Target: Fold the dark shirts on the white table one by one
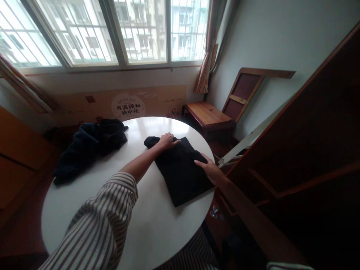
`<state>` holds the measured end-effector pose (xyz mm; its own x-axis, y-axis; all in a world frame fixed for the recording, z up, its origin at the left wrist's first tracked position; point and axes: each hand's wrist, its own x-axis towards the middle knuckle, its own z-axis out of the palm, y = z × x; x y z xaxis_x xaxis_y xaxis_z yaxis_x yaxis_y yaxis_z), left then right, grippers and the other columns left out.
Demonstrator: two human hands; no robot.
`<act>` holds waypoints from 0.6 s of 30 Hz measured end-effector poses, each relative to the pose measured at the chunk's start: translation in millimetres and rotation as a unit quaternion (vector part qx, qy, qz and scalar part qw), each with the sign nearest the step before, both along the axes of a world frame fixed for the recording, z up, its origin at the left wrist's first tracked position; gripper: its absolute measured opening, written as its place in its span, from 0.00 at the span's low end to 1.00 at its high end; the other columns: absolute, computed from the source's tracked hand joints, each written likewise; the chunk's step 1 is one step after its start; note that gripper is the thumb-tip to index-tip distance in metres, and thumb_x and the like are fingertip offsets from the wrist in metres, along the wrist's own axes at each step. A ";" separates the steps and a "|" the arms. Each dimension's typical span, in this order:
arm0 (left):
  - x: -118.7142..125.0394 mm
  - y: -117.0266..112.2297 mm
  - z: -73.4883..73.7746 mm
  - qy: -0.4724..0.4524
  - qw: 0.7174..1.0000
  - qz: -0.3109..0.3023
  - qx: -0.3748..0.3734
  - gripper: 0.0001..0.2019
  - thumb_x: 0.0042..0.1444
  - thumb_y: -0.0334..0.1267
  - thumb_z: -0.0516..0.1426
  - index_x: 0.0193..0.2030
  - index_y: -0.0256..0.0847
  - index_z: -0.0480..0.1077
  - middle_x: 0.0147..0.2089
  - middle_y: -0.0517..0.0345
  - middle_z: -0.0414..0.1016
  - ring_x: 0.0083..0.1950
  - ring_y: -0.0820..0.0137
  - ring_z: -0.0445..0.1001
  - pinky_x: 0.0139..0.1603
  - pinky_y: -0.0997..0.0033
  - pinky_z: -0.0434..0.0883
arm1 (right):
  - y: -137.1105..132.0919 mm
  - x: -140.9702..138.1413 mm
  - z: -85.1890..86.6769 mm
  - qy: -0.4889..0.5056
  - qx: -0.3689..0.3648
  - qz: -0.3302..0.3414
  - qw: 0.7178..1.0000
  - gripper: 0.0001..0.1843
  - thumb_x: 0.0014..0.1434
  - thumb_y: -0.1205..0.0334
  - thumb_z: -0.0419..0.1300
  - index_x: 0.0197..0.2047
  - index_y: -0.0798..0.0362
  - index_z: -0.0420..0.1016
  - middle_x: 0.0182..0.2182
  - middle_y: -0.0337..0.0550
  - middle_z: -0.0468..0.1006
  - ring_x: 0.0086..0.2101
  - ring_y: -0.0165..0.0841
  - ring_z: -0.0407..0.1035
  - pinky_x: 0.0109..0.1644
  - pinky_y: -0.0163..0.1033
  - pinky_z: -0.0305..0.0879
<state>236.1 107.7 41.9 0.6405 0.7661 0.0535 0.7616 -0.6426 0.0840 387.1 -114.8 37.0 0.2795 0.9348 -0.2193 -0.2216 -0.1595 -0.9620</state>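
A black garment [182, 176], folded into a flat, roughly rectangular shape, lies on the right half of the round white table [146, 221]. Its exact kind does not show. At its far left edge my left hand [166, 141] grips the cloth, fingers curled and thumb pointing right. My right hand [208, 168] holds the garment's right side, with the thumb on top and the other fingers partly hidden. On the table's far left sits a crumpled pile of dark clothes [92, 146], apart from both hands and hanging over the edge.
Beyond the table, near the wall, stands a low wooden stool [209, 113] with a wooden frame [244, 90] leaning behind it. A large dark wooden panel [315, 157] slants along the right. A printed cardboard [160, 101] rests under the window.
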 end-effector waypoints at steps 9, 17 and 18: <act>-2.5 15.1 -20.2 -0.109 0.993 0.010 -0.034 0.21 0.70 0.46 0.47 0.61 0.32 0.60 0.50 0.38 0.76 0.52 0.57 0.76 0.51 0.62 0.69 | -3.6 -9.9 9.6 0.136 0.006 -0.004 0.991 0.21 0.55 0.62 0.63 0.52 0.44 0.76 0.44 0.39 0.84 0.47 0.39 0.77 0.54 0.45 0.73; 2.1 20.9 -14.2 -0.163 0.986 -0.030 -0.033 0.16 0.70 0.40 0.46 0.52 0.37 0.71 0.54 0.46 0.75 0.56 0.63 0.73 0.59 0.65 0.66 | -10.6 -8.5 18.1 0.186 -0.044 -0.013 0.982 0.15 0.59 0.57 0.55 0.47 0.50 0.76 0.41 0.48 0.84 0.46 0.44 0.77 0.48 0.51 0.75; 4.0 20.1 -11.1 -0.181 0.983 -0.036 -0.023 0.17 0.71 0.40 0.44 0.54 0.37 0.71 0.55 0.46 0.74 0.57 0.63 0.72 0.60 0.65 0.66 | -14.3 -6.1 18.7 0.179 -0.046 -0.011 0.983 0.15 0.59 0.55 0.55 0.47 0.50 0.76 0.41 0.48 0.84 0.46 0.45 0.77 0.47 0.51 0.74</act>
